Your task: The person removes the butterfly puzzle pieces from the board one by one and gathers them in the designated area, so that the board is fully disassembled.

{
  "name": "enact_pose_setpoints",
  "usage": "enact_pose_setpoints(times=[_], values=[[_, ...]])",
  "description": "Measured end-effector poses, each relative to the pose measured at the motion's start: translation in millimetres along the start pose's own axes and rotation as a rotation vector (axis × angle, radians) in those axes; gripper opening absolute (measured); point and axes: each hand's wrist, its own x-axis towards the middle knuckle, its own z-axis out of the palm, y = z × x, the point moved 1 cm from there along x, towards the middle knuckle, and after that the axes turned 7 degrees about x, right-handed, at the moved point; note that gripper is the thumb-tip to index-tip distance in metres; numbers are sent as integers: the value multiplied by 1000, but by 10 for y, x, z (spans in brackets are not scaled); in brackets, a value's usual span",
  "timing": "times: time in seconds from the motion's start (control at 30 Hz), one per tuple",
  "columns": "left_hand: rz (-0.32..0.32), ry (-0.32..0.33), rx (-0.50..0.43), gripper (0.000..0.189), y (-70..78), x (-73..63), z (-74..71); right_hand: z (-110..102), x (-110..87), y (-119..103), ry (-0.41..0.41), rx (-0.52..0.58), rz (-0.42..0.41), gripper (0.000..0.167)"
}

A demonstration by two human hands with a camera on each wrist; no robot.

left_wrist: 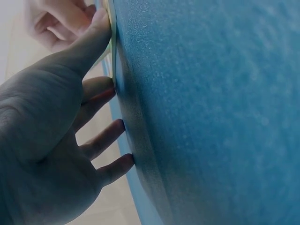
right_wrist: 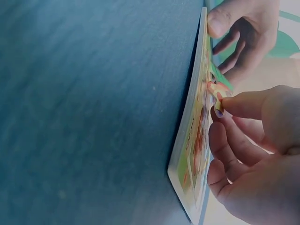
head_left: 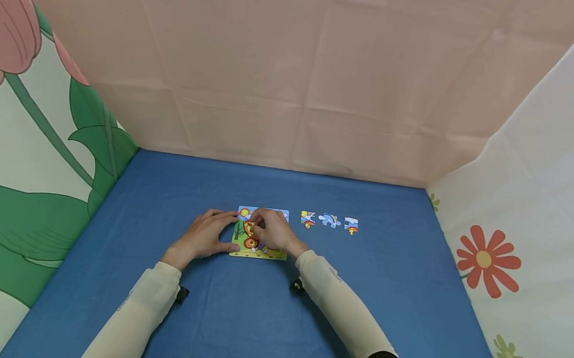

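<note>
A colourful picture puzzle board [head_left: 252, 255] lies flat on the blue table. My left hand [head_left: 201, 236] rests at its left side, thumb on the lower left corner and fingers spread along the edge. Over the middle of the board, my right hand [head_left: 272, 229] pinches a small puzzle piece [right_wrist: 218, 96] between thumb and forefinger. In the right wrist view the piece is tilted, its lower edge right at the board's surface. The right hand covers much of the picture in the head view.
Three loose puzzle pieces lie in a row to the right of the board: a yellow and red one [head_left: 307, 218], a blue one [head_left: 330, 220] and a rainbow-edged one [head_left: 351, 225]. A beige cloth wall [head_left: 291, 83] rises behind the blue table [head_left: 233, 315], with flowered cloths either side.
</note>
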Motion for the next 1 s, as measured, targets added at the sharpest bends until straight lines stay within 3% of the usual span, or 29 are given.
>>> enact_pose_setpoints(times=[0.33, 1.0], values=[[0, 4, -9, 86, -4, -8, 0, -33, -13, -106, 19, 59, 67, 14], [13, -5, -21, 87, -9, -15, -14, -22, 18, -63, 7, 103, 77, 11]])
